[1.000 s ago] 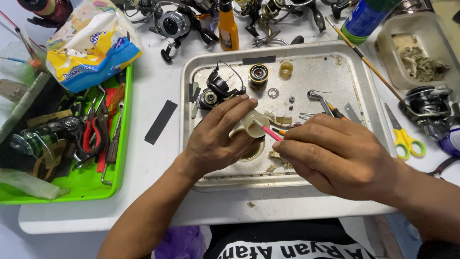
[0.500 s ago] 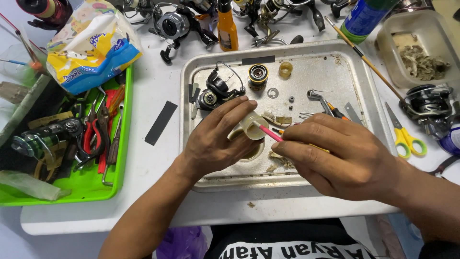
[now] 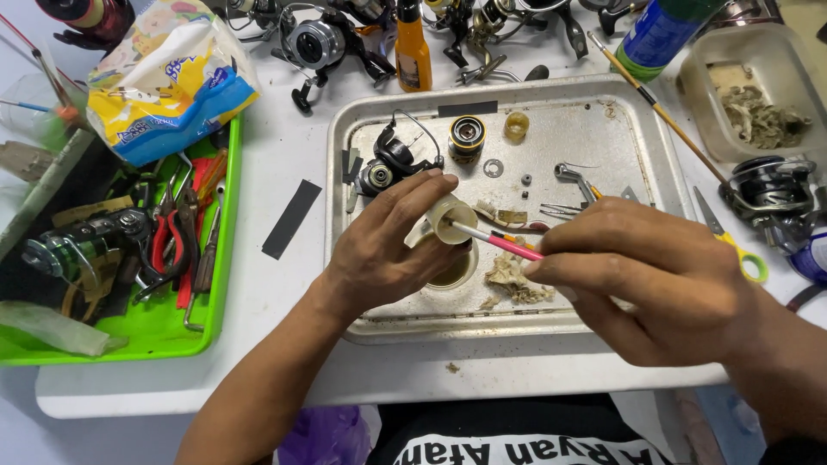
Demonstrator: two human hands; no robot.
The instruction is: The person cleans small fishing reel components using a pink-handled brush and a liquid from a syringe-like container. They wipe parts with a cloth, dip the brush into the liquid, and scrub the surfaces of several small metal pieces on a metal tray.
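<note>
My left hand (image 3: 388, 245) grips a small cream-coloured round reel part (image 3: 450, 215) over a metal tray (image 3: 637, 138). My right hand (image 3: 637, 275) pinches a thin pink-handled tool (image 3: 504, 243), and its tip rests against that part. Under my hands sits a small round cup (image 3: 457, 271), partly hidden, beside a wad of dirty rag (image 3: 512, 280). A black fishing reel body (image 3: 388, 164), a gold-rimmed spool (image 3: 468, 133) and small washers lie at the back of the tray.
A green tray (image 3: 220, 258) of pliers and tools stands at the left, with a yellow-and-blue bag (image 3: 168, 77) behind it. Several reels, an orange bottle (image 3: 413, 52) and a green can (image 3: 659, 34) line the back. Yellow-handled scissors (image 3: 741, 250) and a clear tub (image 3: 758, 103) are at the right.
My right hand has drawn slightly to the right, so more of the pink tool shows. The left hand still holds the cream part in the same place.
</note>
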